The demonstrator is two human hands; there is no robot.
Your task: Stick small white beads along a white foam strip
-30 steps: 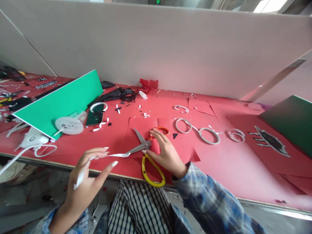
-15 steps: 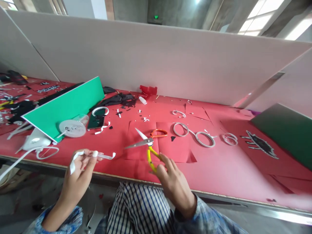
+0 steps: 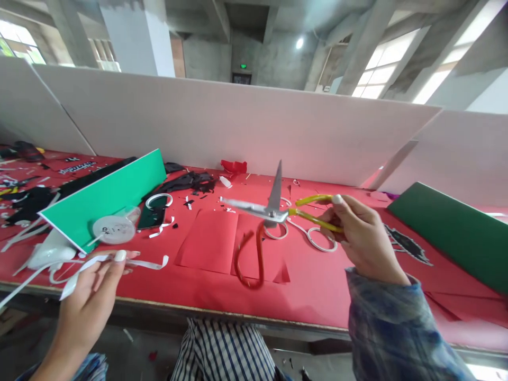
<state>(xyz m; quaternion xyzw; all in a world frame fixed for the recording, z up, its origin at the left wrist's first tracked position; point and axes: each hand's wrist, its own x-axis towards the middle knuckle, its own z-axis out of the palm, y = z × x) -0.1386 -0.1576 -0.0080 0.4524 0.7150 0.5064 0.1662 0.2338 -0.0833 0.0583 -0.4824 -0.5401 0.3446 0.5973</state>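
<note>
My right hand (image 3: 363,238) grips the yellow handle loop of a pair of scissors (image 3: 270,211) and holds them in the air above the red table (image 3: 357,296). The blades are spread wide, and the orange loop hangs down loose. My left hand (image 3: 93,296) pinches a thin white paper strip (image 3: 146,263) at the near left edge of the table. Flat red paper sheets (image 3: 210,241) lie on the table below the scissors.
A green board (image 3: 107,196) leans at the left, with a white round lid (image 3: 113,229) and a dark phone (image 3: 153,217) beside it. White paper rings (image 3: 317,238), black scraps (image 3: 186,182) and a dark green sheet (image 3: 456,233) lie about. White partition walls (image 3: 238,127) close the back.
My right hand lifted the scissors off the table by the yellow loop and swung right; the blades opened wide. My left hand kept the white strip and sank a little. The view tilted up.
</note>
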